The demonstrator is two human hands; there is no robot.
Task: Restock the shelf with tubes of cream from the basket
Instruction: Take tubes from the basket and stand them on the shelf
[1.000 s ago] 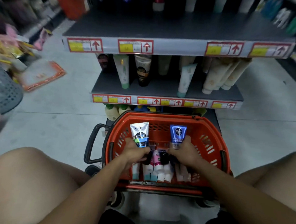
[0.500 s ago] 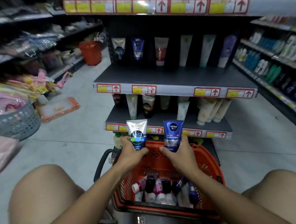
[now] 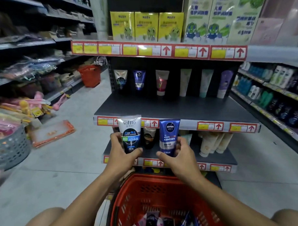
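- A white tube point(image 3: 130, 133) is being gripped by the left hand point(image 3: 120, 155), a blue tube point(image 3: 169, 137) by the right hand point(image 3: 181, 155), above the basket point(image 3: 124, 195).
- Next, likely: both are being carried to the shelf point(image 3: 175, 108), beside matching tubes.

Just one head-worn cam here, looking forward and slightly down at the grey shelf point(image 3: 170, 107) straight ahead. It sits close, about arm's reach off, with the orange basket point(image 3: 157, 190) right below the shelf at frame bottom.

Both forearms are bare, without sleeves, watch or rings; the knees are uncovered.
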